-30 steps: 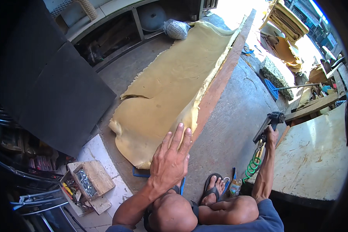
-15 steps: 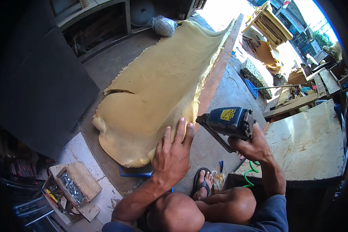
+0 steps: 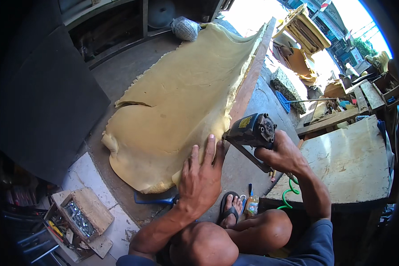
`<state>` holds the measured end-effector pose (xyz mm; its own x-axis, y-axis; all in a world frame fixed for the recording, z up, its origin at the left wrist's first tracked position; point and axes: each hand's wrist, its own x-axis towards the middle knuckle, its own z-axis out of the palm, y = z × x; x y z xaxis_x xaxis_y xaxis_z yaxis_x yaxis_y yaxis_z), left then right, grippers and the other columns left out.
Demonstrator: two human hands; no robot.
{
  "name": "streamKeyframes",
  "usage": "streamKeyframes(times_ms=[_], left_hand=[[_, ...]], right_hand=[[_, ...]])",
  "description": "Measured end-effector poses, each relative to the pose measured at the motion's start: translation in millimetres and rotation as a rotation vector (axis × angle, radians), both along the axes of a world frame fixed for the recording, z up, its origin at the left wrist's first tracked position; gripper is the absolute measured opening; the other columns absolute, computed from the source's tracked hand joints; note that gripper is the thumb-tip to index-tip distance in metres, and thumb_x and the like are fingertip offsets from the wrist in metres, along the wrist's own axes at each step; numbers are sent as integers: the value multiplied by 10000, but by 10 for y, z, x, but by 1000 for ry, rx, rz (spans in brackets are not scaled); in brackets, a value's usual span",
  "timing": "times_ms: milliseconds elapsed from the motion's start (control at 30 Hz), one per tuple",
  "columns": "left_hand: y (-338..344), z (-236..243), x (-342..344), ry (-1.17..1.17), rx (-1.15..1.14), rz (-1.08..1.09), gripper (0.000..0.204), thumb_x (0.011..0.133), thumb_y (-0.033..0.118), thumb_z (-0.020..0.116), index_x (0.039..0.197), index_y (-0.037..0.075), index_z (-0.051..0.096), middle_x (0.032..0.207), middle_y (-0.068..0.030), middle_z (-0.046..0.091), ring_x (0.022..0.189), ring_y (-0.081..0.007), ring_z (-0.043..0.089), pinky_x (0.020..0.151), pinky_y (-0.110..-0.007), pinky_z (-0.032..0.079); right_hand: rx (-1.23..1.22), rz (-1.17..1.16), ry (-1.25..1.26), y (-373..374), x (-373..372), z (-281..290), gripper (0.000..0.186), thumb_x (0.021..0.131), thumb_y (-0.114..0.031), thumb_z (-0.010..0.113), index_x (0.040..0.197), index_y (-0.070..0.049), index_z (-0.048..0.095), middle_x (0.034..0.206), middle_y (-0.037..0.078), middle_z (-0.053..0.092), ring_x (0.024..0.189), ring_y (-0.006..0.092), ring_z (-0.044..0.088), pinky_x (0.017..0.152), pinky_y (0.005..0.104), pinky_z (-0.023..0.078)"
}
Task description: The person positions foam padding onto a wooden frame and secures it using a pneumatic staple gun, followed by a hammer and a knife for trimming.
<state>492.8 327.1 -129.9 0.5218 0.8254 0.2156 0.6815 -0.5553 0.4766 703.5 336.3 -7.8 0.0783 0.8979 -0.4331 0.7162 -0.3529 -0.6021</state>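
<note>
My left hand [image 3: 199, 177], fingers spread, rests on the near end of a large tan sheet [image 3: 164, 102] of foam-like material with ragged edges and a slit at its left. The sheet's right edge lies along a long reddish wooden plank [image 3: 259, 53]. My right hand [image 3: 279, 153] grips a dark pneumatic staple gun [image 3: 250, 131], whose nose meets the sheet's edge just right of my left fingertips. A coiled green air hose [image 3: 290, 190] hangs below the gun.
A wooden box of staples and tools [image 3: 82, 217] sits at lower left, beside a black panel [image 3: 48, 102]. A bundle [image 3: 185, 29] lies behind the sheet. A pale board [image 3: 337, 159], scrap wood [image 3: 363, 97] and a blue plastic tool [image 3: 283, 102] occupy the right. A bottle [image 3: 252, 206] stands near my foot.
My right hand has brought the staple gun up and leftward from beside the pale board to the sheet's edge. My left hand has shifted slightly right while staying on the sheet.
</note>
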Motion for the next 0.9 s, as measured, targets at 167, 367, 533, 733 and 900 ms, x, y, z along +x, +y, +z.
streamKeyframes(times_ms=[167, 367, 533, 733, 900], left_hand=[[-4, 54, -74, -37, -39, -45, 704, 826, 163, 722, 1480, 56, 482, 1548, -183, 422, 1264, -464, 535, 1031, -516, 474], [-41, 111, -430, -303, -274, -38, 722, 848, 215, 773, 1475, 16, 475, 1467, -231, 515, 1301, -419, 539, 1076, -471, 443], [-181, 39, -560, -384, -288, 65, 581, 863, 99, 700, 1407, -29, 538, 1389, -264, 575, 1269, -423, 571, 1080, -468, 458], [-264, 7, -639, -223, -14, -32, 521, 818, 1, 649, 1338, -26, 618, 1345, -249, 615, 1261, -414, 591, 1077, -471, 483], [-303, 63, -665, -134, 3, -106, 606, 814, 31, 659, 1412, 1, 567, 1412, -240, 568, 1296, -410, 563, 1076, -482, 482]], right_hand=[[-18, 90, -91, 85, 20, 45, 309, 810, -234, 634, 899, 61, 655, 605, 128, 574, 539, 211, 551, 579, 412, 485], [16, 1, 18, -21, 134, -75, 307, 812, -219, 640, 972, 40, 678, 672, 89, 617, 570, 173, 552, 577, 372, 482], [-38, -144, 161, -65, 25, -124, 339, 772, -116, 577, 1069, 14, 677, 760, 3, 594, 607, 81, 511, 544, 276, 440], [96, -78, 131, -135, 101, -299, 349, 772, -112, 574, 1081, 10, 679, 778, 8, 611, 613, 91, 516, 558, 287, 450], [90, -69, 79, -144, 100, -299, 363, 797, -123, 584, 1120, 10, 684, 714, 14, 614, 608, 105, 538, 572, 319, 473]])
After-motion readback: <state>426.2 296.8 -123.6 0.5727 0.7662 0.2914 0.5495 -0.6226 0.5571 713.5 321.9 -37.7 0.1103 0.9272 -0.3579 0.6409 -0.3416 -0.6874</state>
